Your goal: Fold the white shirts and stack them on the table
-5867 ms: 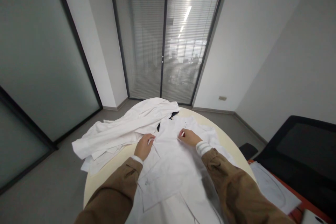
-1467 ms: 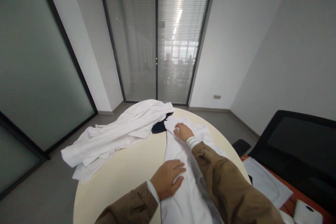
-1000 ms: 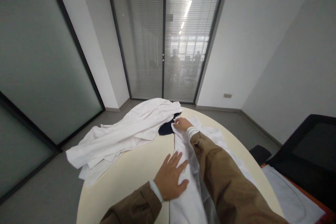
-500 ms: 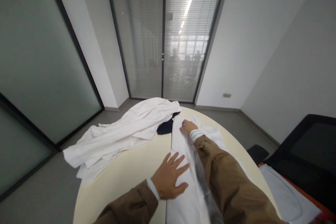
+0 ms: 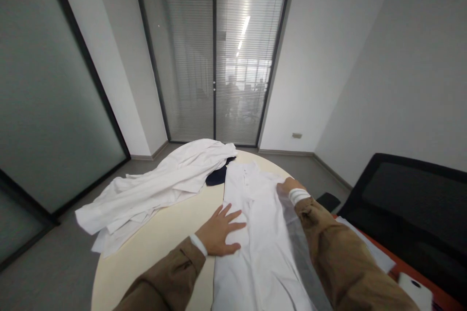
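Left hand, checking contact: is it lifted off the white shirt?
No, the left hand lies flat, fingers spread, on the edge of the white shirt.

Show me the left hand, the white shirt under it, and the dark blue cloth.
left hand point(image 5: 220, 230), head view, back of the hand.
white shirt point(image 5: 251, 190), head view, button strip below the collar.
dark blue cloth point(image 5: 214, 178), head view, its visible middle.

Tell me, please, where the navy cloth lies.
Head view: the navy cloth lies at the far side of the table, between the white pile and the flat shirt.
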Demonstrator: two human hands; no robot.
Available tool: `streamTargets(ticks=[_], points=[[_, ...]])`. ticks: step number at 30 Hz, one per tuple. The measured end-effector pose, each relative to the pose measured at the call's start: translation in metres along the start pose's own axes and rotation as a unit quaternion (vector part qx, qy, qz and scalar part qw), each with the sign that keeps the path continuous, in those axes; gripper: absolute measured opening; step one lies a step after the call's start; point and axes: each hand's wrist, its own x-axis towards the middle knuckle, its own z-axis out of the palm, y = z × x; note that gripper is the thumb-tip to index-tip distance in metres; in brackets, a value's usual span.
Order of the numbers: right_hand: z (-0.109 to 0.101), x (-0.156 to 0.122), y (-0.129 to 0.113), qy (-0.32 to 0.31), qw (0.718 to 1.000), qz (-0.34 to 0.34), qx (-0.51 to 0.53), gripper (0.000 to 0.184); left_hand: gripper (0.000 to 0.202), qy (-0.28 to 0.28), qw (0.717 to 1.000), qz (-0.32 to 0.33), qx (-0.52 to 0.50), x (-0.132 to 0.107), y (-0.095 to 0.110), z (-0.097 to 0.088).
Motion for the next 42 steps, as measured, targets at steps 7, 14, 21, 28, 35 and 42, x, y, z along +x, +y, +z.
streamTargets(ticks=[7,14,21,28,35,42], points=[[0.004,-0.007,0.035,-0.128,0.99,-0.006,0.055,0.036,0.063,0.01,0.999,-0.01,0.038,-0.005,-0.042,-0.012],[0.018,-0.015,0.028,-0.131,0.987,-0.023,0.094,0.03,0.056,0.013,0.993,-0.088,0.083,-0.009,-0.063,-0.035],[0.016,-0.011,0.028,-0.07,0.989,-0.027,0.128,0.022,0.054,-0.048,0.998,-0.021,0.046,-0.012,0.006,-0.032],[0.025,-0.023,0.028,-0.036,0.982,-0.055,0.174,0.068,0.055,-0.013,1.0,-0.002,0.015,0.003,0.027,-0.036],[0.017,-0.032,0.006,0.018,0.984,-0.087,0.156,0.058,0.079,-0.034,0.998,-0.027,0.035,0.02,0.015,-0.003],[-0.003,-0.035,-0.045,-0.035,0.98,-0.145,0.134,0.048,0.074,-0.003,0.999,-0.009,0.038,0.012,0.012,0.002]])
